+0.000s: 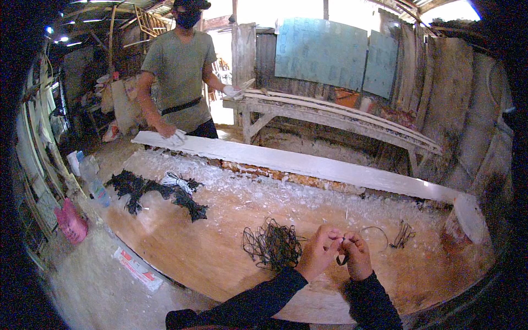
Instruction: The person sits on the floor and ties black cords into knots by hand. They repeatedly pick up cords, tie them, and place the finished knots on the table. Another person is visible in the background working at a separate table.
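Observation:
My left hand (pixel 319 254) and my right hand (pixel 357 256) meet over the wooden board (pixel 231 275), fingertips pinched together. Between them they grip a thin dark cord (pixel 342 260), part of which hangs below the fingers as a small loop. The exact hold of each fingertip is too small to make out. Just left of my left hand lies a tangled heap of dark cord loops (pixel 272 245). To the right of my right hand rests a small bundle of dark strands (pixel 403 235), with a thin curved strand (pixel 377 230) beside it.
Black cord bunches (pixel 135 190) and a white cord bundle (pixel 180 180) lie at the board's left. Behind runs a long white plank (pixel 286 159), with pale scraps along it. A co-worker (pixel 181 77) stands beyond, one gloved hand on the plank. A pink bag (pixel 71 221) sits at left.

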### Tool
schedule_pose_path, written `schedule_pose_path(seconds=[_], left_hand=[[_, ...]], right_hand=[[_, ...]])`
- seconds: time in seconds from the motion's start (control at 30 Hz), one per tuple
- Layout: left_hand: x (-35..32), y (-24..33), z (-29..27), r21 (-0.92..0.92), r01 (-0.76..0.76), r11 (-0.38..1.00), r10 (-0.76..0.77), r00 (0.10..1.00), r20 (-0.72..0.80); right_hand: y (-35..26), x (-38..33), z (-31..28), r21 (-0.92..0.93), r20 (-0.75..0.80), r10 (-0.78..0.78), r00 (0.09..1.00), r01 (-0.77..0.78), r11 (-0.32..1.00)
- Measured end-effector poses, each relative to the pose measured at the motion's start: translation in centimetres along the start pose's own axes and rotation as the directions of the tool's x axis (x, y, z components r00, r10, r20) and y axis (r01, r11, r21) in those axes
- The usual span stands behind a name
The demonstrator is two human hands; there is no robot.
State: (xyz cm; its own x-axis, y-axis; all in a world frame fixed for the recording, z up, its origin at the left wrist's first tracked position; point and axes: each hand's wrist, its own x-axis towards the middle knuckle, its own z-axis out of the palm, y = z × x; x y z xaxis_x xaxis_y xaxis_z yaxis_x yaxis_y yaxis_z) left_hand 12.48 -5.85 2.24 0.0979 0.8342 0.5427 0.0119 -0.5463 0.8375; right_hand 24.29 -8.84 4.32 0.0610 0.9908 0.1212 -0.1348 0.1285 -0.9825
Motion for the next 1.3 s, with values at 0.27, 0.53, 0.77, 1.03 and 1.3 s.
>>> schedule_pose_path(seconds=[0.27, 0.53, 0.77, 1.03, 1.3], left_hand=[[0.4, -0.3, -0.4, -0.303, 0.24, 0.922, -0.195, 0.966, 0.171], [0.4, -0.3, -0.2, -0.052, -0.017, 0.999, 0.021, 0.997, 0.071], [-0.1, -0.3, 0.2, -0.24, 0.033, 0.97, -0.02, 0.998, 0.056], [0.0, 0.5, -0.3, -0.209, 0.137, 0.968, -0.128, 0.99, 0.053], [0.3, 0.8, -0.9, -0.127, 0.13, 0.983, -0.113, 0.985, 0.134]], right_hand=[[-1.1, -0.6, 0.4, 0.395, 0.084, 0.156, 0.984, -0.176, 0.901], [0.0, -0.3, 0.0, 0.487, 0.107, 0.122, 0.987, -0.158, 0.859], [0.5, 0.2, -0.3, 0.418, 0.025, 0.055, 0.998, -0.06, 0.907], [-0.4, -0.4, 0.2, 0.293, -0.039, 0.093, 0.995, -0.077, 0.953], [0.3, 0.4, -1.2, 0.082, 0.001, -0.039, 0.999, 0.039, 0.996]])
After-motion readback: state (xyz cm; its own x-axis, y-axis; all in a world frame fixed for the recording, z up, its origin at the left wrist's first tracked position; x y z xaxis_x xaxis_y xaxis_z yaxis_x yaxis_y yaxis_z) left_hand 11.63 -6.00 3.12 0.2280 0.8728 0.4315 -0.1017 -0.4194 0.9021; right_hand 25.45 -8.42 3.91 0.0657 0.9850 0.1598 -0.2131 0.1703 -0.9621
